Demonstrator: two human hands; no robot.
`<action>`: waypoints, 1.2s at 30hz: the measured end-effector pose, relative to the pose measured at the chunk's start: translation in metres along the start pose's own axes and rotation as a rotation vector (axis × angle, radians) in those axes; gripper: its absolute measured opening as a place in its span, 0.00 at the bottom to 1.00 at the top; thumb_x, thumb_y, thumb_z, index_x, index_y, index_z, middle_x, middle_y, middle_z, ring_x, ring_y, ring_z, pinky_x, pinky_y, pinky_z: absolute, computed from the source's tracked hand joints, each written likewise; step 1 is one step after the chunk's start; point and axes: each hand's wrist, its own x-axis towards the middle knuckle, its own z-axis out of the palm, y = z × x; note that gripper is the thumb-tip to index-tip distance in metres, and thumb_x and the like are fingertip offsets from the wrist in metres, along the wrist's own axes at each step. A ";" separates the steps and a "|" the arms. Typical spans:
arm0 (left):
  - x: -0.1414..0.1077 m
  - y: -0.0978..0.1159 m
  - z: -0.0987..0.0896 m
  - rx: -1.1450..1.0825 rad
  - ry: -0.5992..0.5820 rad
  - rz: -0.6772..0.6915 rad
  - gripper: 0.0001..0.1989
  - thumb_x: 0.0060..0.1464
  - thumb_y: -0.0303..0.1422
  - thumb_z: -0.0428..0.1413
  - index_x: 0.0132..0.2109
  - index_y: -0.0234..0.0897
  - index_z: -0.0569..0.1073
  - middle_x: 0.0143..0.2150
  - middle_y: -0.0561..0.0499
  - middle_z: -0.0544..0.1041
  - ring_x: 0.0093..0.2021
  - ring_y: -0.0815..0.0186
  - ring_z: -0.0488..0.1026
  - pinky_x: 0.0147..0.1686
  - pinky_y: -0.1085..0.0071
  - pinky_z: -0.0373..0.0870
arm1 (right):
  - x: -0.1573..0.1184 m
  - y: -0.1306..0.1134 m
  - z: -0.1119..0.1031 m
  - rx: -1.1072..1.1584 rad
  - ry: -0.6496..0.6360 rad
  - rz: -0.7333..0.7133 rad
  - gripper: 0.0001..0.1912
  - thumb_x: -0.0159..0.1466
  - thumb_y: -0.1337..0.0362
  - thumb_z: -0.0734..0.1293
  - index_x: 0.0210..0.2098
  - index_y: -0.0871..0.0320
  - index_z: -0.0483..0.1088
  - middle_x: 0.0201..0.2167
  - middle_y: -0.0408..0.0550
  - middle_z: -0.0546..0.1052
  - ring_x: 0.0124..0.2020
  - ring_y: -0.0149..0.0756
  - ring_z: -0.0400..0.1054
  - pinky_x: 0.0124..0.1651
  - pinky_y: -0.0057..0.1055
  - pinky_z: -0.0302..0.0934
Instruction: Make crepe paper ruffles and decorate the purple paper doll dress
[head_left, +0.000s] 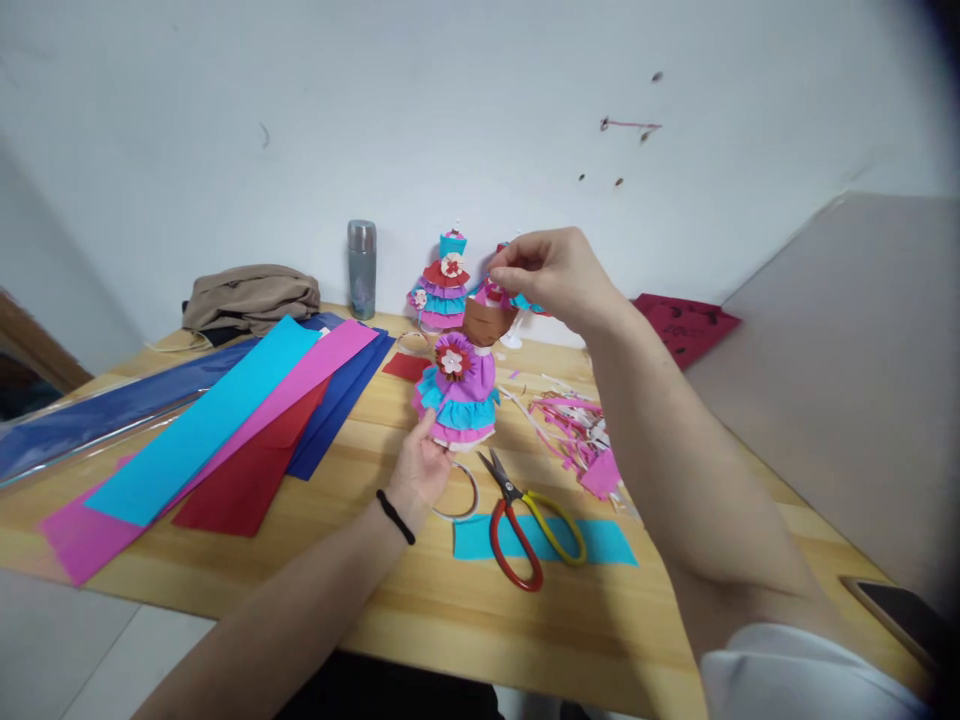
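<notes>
My left hand is wrapped round the lower skirt of a small crepe-paper dress model. The model has a brown bodice, purple, blue and pink ruffles, and a flower at the waist. Above its top, my right hand pinches thumb and forefinger together; whatever lies between the fingertips is too small to make out. Scissors with one red and one yellow handle lie half-spread on a blue paper strip. Beside my left hand a roll of tape lies partly hidden.
Behind stands a finished-looking tiered dress model; another is mostly hidden by my right hand. Crepe-paper sheets cover the table's left. Paper scraps lie right. A thermos, brown cloth, red bag and phone surround these.
</notes>
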 end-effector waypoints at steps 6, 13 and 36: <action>-0.001 0.000 0.002 0.006 -0.004 -0.005 0.11 0.65 0.28 0.53 0.47 0.37 0.80 0.44 0.46 0.85 0.48 0.63 0.82 0.60 0.63 0.72 | -0.004 -0.007 -0.002 0.120 -0.025 0.034 0.01 0.54 0.66 0.71 0.26 0.56 0.75 0.26 0.49 0.78 0.29 0.36 0.66 0.32 0.36 0.60; -0.001 0.003 0.004 -0.004 -0.075 0.026 0.16 0.66 0.30 0.53 0.57 0.38 0.76 0.48 0.44 0.84 0.56 0.59 0.79 0.64 0.57 0.69 | -0.004 -0.003 0.006 -0.090 0.064 0.068 0.13 0.62 0.54 0.71 0.27 0.53 0.70 0.24 0.46 0.75 0.33 0.38 0.65 0.39 0.39 0.61; 0.003 0.008 0.007 -0.014 -0.012 -0.004 0.11 0.67 0.28 0.52 0.51 0.34 0.78 0.47 0.44 0.84 0.59 0.60 0.77 0.63 0.58 0.71 | -0.009 -0.004 0.014 -0.113 0.154 -0.007 0.08 0.64 0.62 0.68 0.29 0.54 0.70 0.30 0.46 0.77 0.34 0.34 0.67 0.39 0.34 0.59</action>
